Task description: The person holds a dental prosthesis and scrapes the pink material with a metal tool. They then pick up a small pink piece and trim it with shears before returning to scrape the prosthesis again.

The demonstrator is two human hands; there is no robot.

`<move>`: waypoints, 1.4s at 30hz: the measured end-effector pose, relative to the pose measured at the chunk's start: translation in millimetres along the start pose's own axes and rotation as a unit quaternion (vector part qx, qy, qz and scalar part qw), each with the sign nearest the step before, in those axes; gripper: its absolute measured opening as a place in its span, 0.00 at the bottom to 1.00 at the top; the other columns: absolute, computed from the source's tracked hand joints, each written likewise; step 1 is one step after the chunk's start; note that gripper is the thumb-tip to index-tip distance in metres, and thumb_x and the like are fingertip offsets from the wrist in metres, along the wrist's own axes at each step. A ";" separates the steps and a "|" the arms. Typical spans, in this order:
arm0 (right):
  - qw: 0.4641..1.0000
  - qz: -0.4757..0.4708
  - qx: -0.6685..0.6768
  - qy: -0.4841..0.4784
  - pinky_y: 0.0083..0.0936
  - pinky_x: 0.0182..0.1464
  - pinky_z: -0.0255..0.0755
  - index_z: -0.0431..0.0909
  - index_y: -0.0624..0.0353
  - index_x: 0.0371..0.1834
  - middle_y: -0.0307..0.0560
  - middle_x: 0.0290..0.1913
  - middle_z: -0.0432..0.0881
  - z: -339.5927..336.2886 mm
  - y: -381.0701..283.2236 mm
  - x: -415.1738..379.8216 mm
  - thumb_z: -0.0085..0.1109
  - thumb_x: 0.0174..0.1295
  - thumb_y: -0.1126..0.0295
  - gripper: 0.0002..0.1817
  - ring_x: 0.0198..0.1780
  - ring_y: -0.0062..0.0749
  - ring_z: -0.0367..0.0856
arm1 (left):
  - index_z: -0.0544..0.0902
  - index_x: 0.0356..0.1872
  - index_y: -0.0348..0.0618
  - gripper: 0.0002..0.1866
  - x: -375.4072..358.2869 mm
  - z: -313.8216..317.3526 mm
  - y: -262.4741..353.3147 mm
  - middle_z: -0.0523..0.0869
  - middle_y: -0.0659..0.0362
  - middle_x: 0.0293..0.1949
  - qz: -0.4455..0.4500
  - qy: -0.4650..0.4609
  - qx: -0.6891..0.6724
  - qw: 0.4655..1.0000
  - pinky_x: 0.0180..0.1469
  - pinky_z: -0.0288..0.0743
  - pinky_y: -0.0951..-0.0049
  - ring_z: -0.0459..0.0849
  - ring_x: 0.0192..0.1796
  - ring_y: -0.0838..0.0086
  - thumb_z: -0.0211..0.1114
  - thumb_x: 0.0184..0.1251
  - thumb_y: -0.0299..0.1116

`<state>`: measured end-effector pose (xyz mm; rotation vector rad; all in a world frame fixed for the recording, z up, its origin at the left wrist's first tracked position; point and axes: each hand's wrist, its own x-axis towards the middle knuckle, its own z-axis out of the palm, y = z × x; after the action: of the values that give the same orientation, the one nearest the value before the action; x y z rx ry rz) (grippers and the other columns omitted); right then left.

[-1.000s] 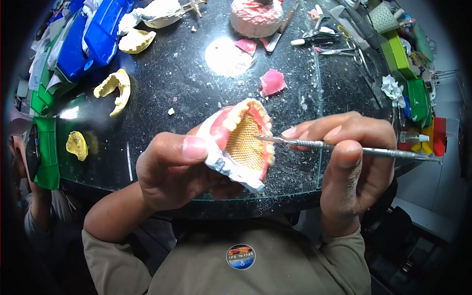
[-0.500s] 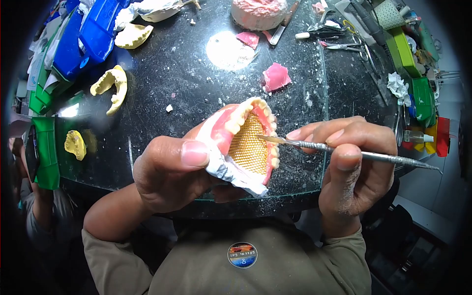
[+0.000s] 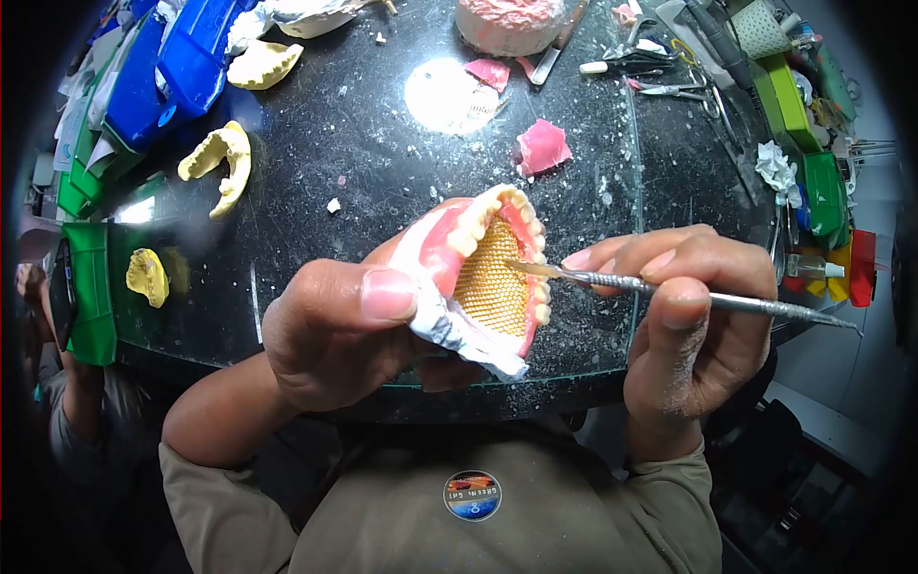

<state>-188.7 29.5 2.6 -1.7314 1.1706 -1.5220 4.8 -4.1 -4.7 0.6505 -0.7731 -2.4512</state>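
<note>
A denture model [image 3: 445, 263] with pink gum, cream teeth, a gold mesh palate [image 3: 492, 279] and a white plaster edge is tilted above the front of the black table. My left hand [image 3: 339, 320] grips its left side, thumb on the plaster edge and the other fingers mostly hidden behind. My right hand [image 3: 693, 320] pinches a thin metal dental tool [image 3: 636, 284] between thumb and fingers. The tool's flat tip reaches over the right row of teeth to the mesh; whether it touches cannot be made out.
Pink wax pieces [image 3: 543, 147] and a round pink-topped block [image 3: 510, 24] sit beyond the model on the black table [image 3: 316, 163]. Yellow casts [image 3: 222, 165] and blue bins [image 3: 196, 72] are left. Scissors [image 3: 674, 90] and crumpled paper [image 3: 775, 167] are right. Another person's arm shows far left.
The denture model and both hands have shifted very slightly right in the view. The tool tip stays near the mesh's right edge. Table items shift slightly with the view.
</note>
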 end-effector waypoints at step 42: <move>1.000 -0.002 -0.014 0.022 0.30 0.30 0.78 0.65 0.63 0.33 0.45 0.21 0.71 1.4 -1.1 2.0 0.51 0.63 0.56 0.19 0.23 0.27 0.74 | 0.52 0.65 0.28 0.52 -4.1 4.3 -1.5 0.67 0.43 0.59 -0.022 0.039 0.002 0.999 0.60 0.65 0.65 0.72 0.58 0.60 0.60 0.37 0.49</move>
<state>-187.1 28.1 4.2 -1.7278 1.2165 -1.5616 5.1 0.9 -1.3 0.7671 -0.7416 -2.4490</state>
